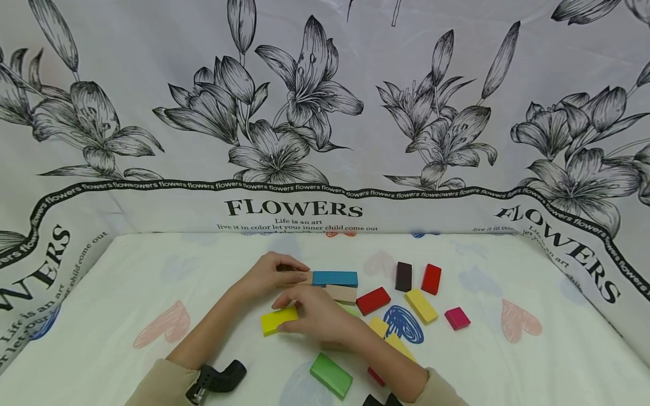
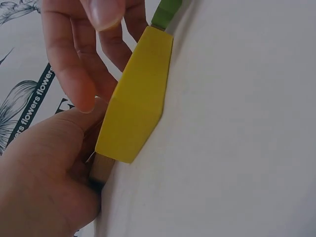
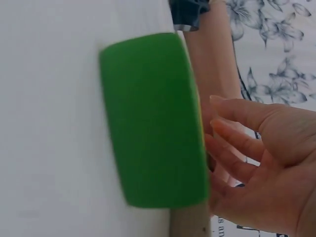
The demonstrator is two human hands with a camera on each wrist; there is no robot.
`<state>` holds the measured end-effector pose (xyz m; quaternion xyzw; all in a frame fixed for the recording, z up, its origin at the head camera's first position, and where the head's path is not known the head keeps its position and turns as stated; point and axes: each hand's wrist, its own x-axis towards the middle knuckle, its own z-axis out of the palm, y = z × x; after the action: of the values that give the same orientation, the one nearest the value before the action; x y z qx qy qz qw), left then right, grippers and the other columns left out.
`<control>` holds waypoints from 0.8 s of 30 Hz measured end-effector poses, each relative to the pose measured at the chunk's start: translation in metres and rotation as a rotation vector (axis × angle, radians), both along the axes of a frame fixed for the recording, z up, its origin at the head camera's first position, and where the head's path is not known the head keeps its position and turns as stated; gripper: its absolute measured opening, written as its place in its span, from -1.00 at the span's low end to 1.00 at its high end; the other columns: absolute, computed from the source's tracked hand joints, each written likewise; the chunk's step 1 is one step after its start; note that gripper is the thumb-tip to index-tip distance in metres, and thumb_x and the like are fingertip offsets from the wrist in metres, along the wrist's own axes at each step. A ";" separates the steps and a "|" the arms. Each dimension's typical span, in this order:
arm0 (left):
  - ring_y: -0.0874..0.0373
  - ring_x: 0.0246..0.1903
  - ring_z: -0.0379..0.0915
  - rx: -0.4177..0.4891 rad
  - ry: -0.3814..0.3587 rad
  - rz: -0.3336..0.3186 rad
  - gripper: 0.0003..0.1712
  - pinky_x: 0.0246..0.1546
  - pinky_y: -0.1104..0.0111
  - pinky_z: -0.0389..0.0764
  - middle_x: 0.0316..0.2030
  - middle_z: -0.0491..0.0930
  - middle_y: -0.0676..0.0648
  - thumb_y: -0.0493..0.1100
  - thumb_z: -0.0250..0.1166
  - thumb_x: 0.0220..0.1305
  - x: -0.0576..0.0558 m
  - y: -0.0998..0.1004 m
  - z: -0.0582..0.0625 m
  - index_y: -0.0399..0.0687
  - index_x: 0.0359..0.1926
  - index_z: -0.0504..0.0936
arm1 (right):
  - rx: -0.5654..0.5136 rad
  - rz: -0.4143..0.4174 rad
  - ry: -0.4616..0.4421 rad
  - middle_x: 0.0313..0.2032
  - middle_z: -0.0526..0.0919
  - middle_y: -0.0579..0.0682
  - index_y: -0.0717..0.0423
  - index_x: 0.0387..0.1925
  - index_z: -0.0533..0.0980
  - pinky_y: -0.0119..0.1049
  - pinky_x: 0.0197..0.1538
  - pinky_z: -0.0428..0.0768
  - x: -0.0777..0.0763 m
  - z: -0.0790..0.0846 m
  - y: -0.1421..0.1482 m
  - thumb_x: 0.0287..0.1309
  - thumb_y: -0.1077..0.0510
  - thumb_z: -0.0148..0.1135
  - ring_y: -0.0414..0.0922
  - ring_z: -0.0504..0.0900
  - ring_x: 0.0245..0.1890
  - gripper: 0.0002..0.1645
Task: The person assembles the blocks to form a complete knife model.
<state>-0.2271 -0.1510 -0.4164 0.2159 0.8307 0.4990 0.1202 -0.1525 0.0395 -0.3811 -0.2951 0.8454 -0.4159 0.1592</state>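
On the cloth-covered counter (image 1: 508, 372), the left hand (image 1: 266, 277) grips a plain wooden block (image 1: 308, 277) between thumb and fingers. The blue block (image 1: 335, 278) adjoins the right end of this block. A second wooden block (image 1: 342, 294) lies along the near side of the blue block.

The right hand (image 1: 321, 317) is positioned just above the yellow block (image 1: 277, 321). Its fingers are loosely curved and spread; the left wrist view shows its thumb apart from the block. The yellow block is located on the near side of the left hand.

A light green block (image 1: 351, 309) is partly hidden by the right hand. A green block (image 1: 331, 375) lies between the forearms.

Right of the hands, a red block (image 1: 373, 301) lies just beside the second wooden block. Farther right are a dark brown block (image 1: 403, 276), another red block (image 1: 431, 279), a long yellow block (image 1: 421, 306) and a pink block (image 1: 457, 318).
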 end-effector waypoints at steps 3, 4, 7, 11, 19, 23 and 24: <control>0.06 -0.15 0.58 -0.002 0.004 0.002 -0.74 -0.13 0.41 0.60 -0.17 0.81 -0.06 -0.16 0.42 0.41 0.000 0.000 0.000 -0.17 0.03 0.83 | 0.009 0.014 0.015 -0.03 0.77 -0.16 0.09 0.03 0.72 -0.39 0.22 0.52 -0.001 -0.004 -0.001 0.21 0.21 0.54 -0.30 0.59 0.00 -0.66; 0.06 -0.14 0.58 -0.002 0.004 0.003 -0.74 -0.12 0.41 0.59 -0.16 0.81 -0.06 -0.15 0.42 0.41 0.001 0.000 0.000 -0.16 0.03 0.83 | 0.011 0.019 0.021 -0.03 0.77 -0.16 0.09 0.03 0.72 -0.39 0.23 0.51 -0.001 -0.005 -0.001 0.21 0.22 0.54 -0.30 0.59 0.01 -0.66; 0.08 -0.13 0.59 -0.005 0.011 0.004 -0.74 -0.11 0.41 0.60 -0.15 0.81 -0.06 -0.15 0.42 0.40 0.001 0.000 0.000 -0.16 0.03 0.83 | 0.014 0.032 0.024 -0.01 0.76 -0.15 0.11 0.05 0.72 -0.40 0.23 0.51 -0.002 -0.008 -0.001 0.20 0.23 0.54 -0.31 0.57 0.02 -0.63; 0.08 -0.12 0.60 -0.006 0.006 0.002 -0.73 -0.09 0.40 0.61 -0.14 0.81 -0.06 -0.16 0.41 0.41 0.001 0.000 0.000 -0.17 0.04 0.82 | 0.030 0.047 0.037 0.02 0.73 -0.19 0.10 0.09 0.72 -0.42 0.24 0.48 -0.004 -0.013 -0.002 0.20 0.20 0.55 -0.34 0.52 0.06 -0.59; 0.09 -0.11 0.59 -0.007 0.007 0.009 -0.74 -0.06 0.38 0.60 -0.13 0.81 -0.06 -0.16 0.42 0.41 0.001 0.000 -0.001 -0.15 0.03 0.83 | 0.059 0.050 0.098 0.02 0.71 -0.21 0.06 0.07 0.72 -0.38 0.28 0.46 -0.004 -0.019 -0.004 0.21 0.17 0.55 -0.32 0.49 0.07 -0.61; 0.10 -0.10 0.60 -0.011 0.017 0.011 -0.74 -0.05 0.39 0.60 -0.12 0.81 -0.05 -0.15 0.43 0.40 0.000 0.001 -0.001 -0.14 0.03 0.83 | 0.070 0.057 0.107 0.00 0.70 -0.20 0.04 0.05 0.72 -0.38 0.25 0.46 -0.003 -0.017 -0.003 0.21 0.17 0.55 -0.32 0.48 0.05 -0.63; 0.10 -0.10 0.60 -0.012 0.019 0.010 -0.74 -0.05 0.39 0.60 -0.12 0.81 -0.05 -0.14 0.43 0.40 0.000 0.001 -0.001 -0.14 0.03 0.83 | 0.071 0.059 0.103 -0.01 0.69 -0.21 0.04 0.05 0.72 -0.39 0.23 0.46 -0.003 -0.016 -0.002 0.21 0.17 0.56 -0.33 0.48 0.03 -0.63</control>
<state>-0.2268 -0.1500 -0.4177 0.2160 0.8359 0.4922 0.1111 -0.1556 0.0371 -0.3973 -0.3349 0.8576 -0.3651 0.1381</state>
